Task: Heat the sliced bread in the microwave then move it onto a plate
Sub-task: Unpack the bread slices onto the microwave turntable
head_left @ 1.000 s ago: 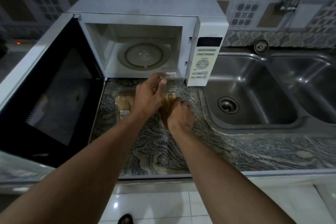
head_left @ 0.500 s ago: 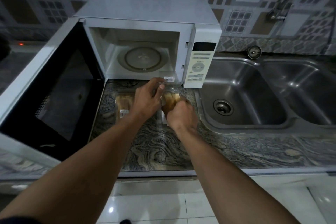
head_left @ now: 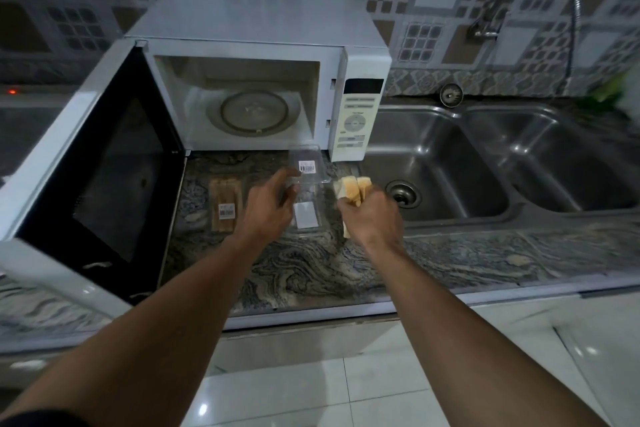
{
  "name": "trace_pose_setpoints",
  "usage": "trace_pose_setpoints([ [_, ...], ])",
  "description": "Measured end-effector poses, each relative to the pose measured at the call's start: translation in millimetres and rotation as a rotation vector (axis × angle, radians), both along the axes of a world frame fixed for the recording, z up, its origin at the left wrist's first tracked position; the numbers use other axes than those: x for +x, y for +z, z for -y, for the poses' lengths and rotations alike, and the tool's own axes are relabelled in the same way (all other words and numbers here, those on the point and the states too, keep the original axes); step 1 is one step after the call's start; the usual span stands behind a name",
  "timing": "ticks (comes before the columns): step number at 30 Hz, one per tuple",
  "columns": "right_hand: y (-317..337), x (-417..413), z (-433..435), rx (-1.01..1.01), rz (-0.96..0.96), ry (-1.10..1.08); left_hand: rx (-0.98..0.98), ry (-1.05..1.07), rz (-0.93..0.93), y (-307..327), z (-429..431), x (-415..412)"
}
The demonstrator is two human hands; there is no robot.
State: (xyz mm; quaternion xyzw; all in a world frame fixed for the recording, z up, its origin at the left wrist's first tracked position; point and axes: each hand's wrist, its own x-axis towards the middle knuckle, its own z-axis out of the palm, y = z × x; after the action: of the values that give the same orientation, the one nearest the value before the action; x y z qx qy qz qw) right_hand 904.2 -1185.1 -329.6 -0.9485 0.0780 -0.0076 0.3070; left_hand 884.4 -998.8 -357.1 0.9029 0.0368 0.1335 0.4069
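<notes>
Your right hand [head_left: 372, 215], just right of centre frame, is clenched round a small stack of pale sliced bread [head_left: 350, 188], held clear of the clear plastic clamshell box [head_left: 306, 218] and above the grey veined stone counter [head_left: 311, 270]. Your left hand [head_left: 268, 208] sits at the box's left rim beside its raised lid; I cannot tell whether it pinches the plastic or only steadies it. In the upper middle of the frame, the white microwave [head_left: 263, 24] stands with its dark-windowed door [head_left: 104, 166] swung wide and its round glass turntable [head_left: 254, 111] bare. So the bread is unpacked and the oven is open. By my judgement, loading, shutting, heating and the transfer all remain, and no plate is in view.
</notes>
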Motion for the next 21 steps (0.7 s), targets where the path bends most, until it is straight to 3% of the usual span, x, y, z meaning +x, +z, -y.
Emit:
trace_pose_setpoints([
  [8,17.8,1.5,-0.4,0.034,0.088,-0.073,0.125,-0.051,-0.098,-15.7,6.0,-22.7],
  [11,22.3,5.5,-5.1,0.051,0.127,-0.046,0.091,0.005,-0.113,-18.5,6.0,-19.1],
  [16,30.5,13.3,-14.8,0.103,0.147,0.009,0.195,0.034,-0.110,-18.9,9.1,-7.3],
  [21,40.4,30.1,-29.9,0.131,0.195,0.080,0.102,0.041,-0.152,-22.7,5.5,4.0],
])
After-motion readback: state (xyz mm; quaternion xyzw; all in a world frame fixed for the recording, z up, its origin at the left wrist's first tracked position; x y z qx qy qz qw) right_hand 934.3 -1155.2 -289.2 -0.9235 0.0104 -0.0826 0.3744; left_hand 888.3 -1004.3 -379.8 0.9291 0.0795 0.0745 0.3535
